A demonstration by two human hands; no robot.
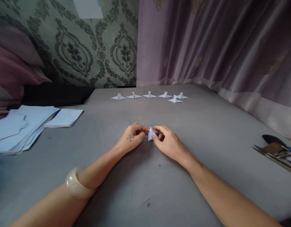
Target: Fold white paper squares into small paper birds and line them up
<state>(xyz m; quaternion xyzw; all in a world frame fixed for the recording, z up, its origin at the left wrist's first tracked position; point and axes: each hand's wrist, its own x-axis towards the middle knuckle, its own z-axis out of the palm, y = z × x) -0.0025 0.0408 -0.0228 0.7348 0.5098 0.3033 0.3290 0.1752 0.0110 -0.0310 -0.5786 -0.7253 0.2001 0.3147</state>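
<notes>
A small piece of white folded paper [151, 135], peaked at the top like an origami piece, is between my hands above the grey surface. My right hand [168, 140] pinches its right side, with the thumb in front and the forefinger behind. On the other side, my left hand [132, 136] has its forefinger tip at the paper's left edge. The left thumb and forefinger are apart, and the other left fingers curl inward, partly hidden. A pale bangle [78, 184] circles my left wrist.
Several white folded paper pieces [149, 95] stand along the far side of the grey surface [126, 113]. Loose white sheets [29, 126] and a smaller paper stack [64, 118] lie left. Scissors [266, 153] and other small items rest right. A curtain [195, 41] hangs behind.
</notes>
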